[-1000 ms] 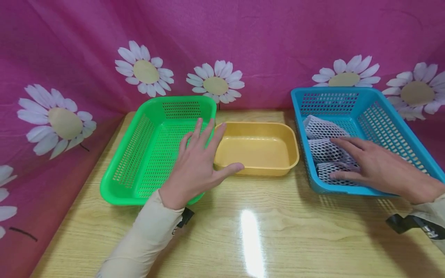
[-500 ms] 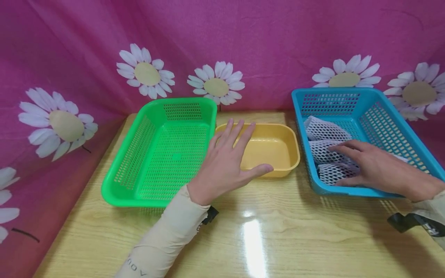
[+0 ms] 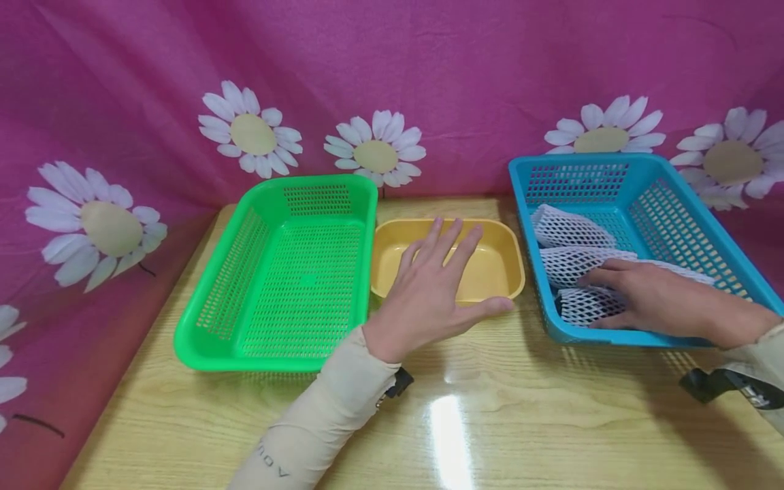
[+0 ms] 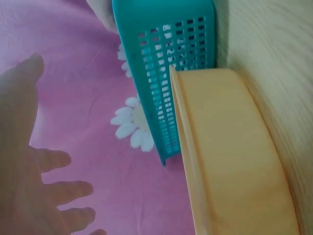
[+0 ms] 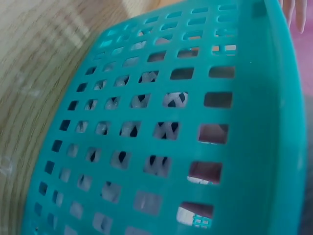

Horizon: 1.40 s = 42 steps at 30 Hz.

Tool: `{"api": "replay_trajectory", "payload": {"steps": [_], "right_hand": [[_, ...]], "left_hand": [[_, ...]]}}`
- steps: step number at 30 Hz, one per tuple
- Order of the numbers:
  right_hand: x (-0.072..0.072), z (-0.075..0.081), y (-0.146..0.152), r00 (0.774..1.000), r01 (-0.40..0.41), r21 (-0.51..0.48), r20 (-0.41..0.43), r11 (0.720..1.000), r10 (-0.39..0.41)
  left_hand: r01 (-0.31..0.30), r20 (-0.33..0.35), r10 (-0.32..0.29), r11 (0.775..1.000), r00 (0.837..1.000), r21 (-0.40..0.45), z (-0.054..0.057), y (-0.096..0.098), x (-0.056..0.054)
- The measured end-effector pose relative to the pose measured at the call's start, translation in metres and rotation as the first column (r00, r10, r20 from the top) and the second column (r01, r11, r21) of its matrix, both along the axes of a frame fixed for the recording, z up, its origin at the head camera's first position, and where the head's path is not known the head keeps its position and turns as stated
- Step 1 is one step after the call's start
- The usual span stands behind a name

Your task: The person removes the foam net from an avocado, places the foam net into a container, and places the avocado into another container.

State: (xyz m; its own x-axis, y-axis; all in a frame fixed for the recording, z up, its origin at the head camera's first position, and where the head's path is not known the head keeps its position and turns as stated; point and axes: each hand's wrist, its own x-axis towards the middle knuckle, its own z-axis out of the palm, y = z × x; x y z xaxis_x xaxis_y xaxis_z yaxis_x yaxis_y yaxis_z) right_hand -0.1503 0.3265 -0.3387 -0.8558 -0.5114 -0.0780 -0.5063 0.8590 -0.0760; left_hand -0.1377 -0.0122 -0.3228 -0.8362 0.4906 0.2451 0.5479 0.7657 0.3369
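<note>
In the head view, my right hand [image 3: 664,299] reaches into the blue basket [image 3: 692,218], thumb and fingers curled about the nearest of several items in white foam netting [image 3: 584,306]. What the netting wraps is mostly hidden; a dark patch shows at its left end. Another netted item [image 3: 563,264] lies just behind it. My left hand [image 3: 431,296] hovers palm down, fingers spread and holding nothing, over the near left part of the yellow tray [image 3: 493,265]. In the right wrist view, the basket's perforated wall [image 5: 254,122] hides most of the right hand.
A green perforated basket [image 3: 300,299] stands left of the yellow tray. All three containers rest on a wood-grain table [image 3: 520,422]. Behind them hangs a magenta cloth [image 3: 465,88] with daisies, which also runs down the left side.
My left hand has moved right, from over the green basket's edge to over the yellow tray. My right hand's fingers have lowered and curled around the nearest netted item.
</note>
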Motion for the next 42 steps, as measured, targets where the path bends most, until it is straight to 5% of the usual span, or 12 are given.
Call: {"api": "replay_trajectory", "payload": {"steps": [12,25,42], "right_hand": [[-0.003,-0.002,0.006,0.993,0.038,-0.027,0.113,0.999,-0.035],[-0.008,-0.007,0.003,0.956,0.094,-0.077,0.285,0.993,-0.069],[-0.009,-0.007,0.0,0.965,0.08,-0.096,0.255,0.992,-0.053]], "left_hand": [[0.056,0.02,-0.056,0.998,0.998,-0.013,-0.007,0.028,-0.002],[0.128,0.09,-0.129,0.992,0.988,0.016,-0.017,0.05,-0.007],[0.157,0.166,-0.165,0.986,0.972,0.061,-0.029,0.073,-0.014]]}}
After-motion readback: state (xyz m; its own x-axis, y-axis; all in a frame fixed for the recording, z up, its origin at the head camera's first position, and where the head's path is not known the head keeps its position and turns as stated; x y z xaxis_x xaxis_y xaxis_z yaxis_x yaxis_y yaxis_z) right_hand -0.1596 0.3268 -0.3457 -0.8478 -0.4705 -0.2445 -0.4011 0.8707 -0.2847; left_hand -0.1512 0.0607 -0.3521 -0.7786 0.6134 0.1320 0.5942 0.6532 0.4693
